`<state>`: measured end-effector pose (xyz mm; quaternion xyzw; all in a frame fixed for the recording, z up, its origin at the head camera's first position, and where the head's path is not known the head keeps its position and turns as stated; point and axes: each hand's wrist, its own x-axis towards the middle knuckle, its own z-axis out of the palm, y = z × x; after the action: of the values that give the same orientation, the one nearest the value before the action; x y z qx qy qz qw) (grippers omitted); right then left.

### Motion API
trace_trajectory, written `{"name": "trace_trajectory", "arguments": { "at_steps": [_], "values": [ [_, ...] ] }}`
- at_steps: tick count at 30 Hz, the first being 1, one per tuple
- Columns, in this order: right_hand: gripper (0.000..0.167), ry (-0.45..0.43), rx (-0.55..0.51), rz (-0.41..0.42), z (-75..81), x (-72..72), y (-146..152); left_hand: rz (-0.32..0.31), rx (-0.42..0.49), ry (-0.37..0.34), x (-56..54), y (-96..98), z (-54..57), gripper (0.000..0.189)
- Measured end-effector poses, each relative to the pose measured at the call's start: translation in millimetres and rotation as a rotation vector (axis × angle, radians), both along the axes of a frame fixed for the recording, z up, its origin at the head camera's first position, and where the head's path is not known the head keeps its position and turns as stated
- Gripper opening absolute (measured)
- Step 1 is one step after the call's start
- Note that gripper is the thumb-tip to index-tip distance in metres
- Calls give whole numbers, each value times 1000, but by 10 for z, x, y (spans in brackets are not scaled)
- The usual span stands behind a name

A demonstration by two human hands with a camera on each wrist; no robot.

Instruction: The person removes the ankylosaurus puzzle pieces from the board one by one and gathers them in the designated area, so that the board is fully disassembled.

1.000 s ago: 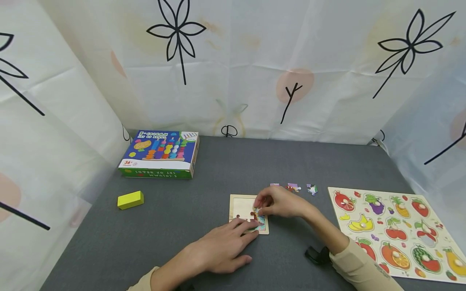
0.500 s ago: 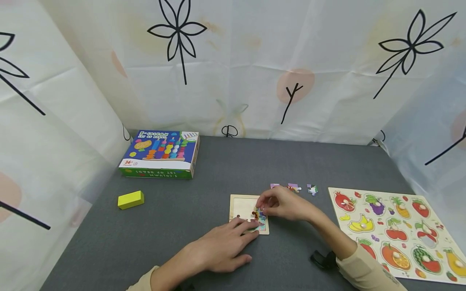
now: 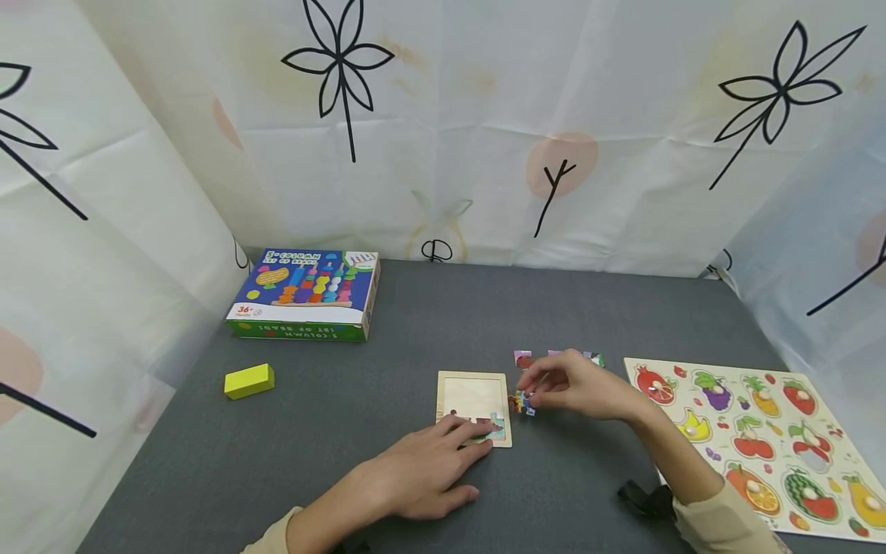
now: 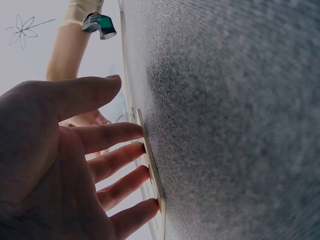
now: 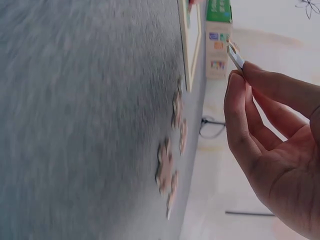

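Observation:
A square wooden puzzle tray (image 3: 472, 377) lies on the dark grey table, its bottom row partly filled with coloured jigsaw pieces (image 3: 493, 425). My left hand (image 3: 431, 471) rests on the tray's near edge with fingers spread and straight; the left wrist view shows its fingertips along the tray's edge. Just right of the tray, my right hand (image 3: 577, 386) pinches a small jigsaw piece (image 3: 524, 403) between thumb and index finger. In the right wrist view that jigsaw piece (image 5: 235, 56) is seen edge-on, raised off the table.
Several loose jigsaw pieces (image 3: 523, 358) lie behind my right hand, partly hidden by it. A fruit peg board (image 3: 751, 446) is at the right, beneath my right forearm. At the left are a yellow block (image 3: 248, 381) and a blue bead-set box (image 3: 302, 294).
My right hand has lifted the jigsaw piece away from the tray's right side and carried it rightward past the frame. My left hand has stayed in place.

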<state>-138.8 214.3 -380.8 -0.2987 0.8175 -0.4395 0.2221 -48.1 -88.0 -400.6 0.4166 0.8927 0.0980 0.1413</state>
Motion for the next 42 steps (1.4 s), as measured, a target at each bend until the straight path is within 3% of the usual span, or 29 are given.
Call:
{"name": "trace_trajectory", "arguments": {
  "at_steps": [10,22,42],
  "values": [
    [21,-7,20,-55,97,18,374,-3,-2,-5,1,-9,-4,59],
    [22,17,83,-79,76,-57,794,-2,7,-11,1,-16,-14,60],
    [20,-75,124,-46,-65,-170,1017,-16,0,-16,-25,-11,-12,60]
  ]
}}
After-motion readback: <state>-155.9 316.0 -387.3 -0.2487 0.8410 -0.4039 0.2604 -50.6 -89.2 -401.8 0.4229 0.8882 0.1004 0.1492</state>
